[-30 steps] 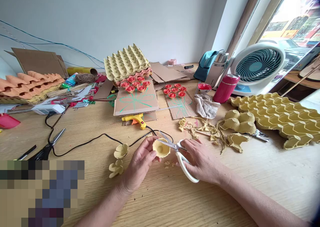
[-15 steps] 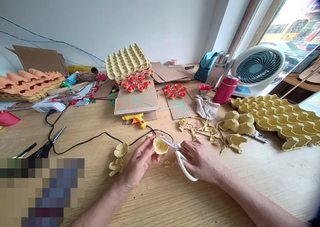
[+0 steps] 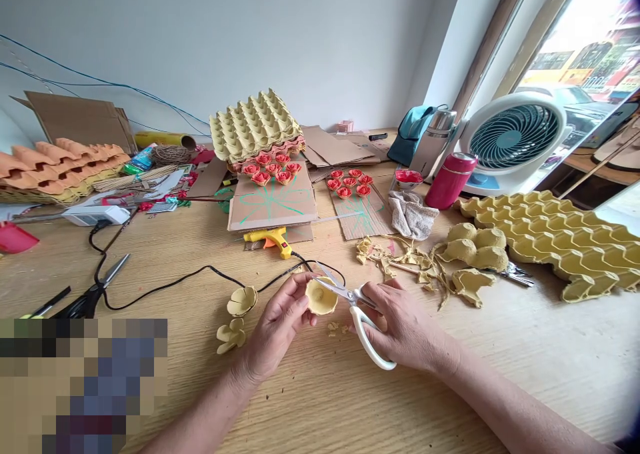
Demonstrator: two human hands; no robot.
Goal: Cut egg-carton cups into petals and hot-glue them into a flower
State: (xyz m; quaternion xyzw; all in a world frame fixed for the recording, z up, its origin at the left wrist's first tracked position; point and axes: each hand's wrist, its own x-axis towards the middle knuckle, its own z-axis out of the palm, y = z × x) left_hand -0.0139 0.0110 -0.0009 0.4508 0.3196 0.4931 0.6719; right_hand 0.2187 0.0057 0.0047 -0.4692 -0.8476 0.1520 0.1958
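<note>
My left hand (image 3: 275,327) pinches a yellow egg-carton cup (image 3: 320,297) just above the wooden table (image 3: 525,354). My right hand (image 3: 405,324) grips white-handled scissors (image 3: 357,311), whose blades are parted and bite into the cup's rim. Small yellow offcuts (image 3: 337,327) lie under the cup. Two cut carton flower shapes (image 3: 243,301) (image 3: 230,336) rest to the left of my left hand.
A yellow glue gun (image 3: 270,239) with a black cord lies beyond my hands. Cardboard sheets with red carton roses (image 3: 270,167), egg trays (image 3: 565,231), carton scraps (image 3: 415,261), a red bottle (image 3: 450,179), a fan (image 3: 510,137) and black scissors (image 3: 93,291) surround the work spot.
The scissor blades closed onto the cup's rim half a second ago and have parted again. Both hands stay in nearly the same place.
</note>
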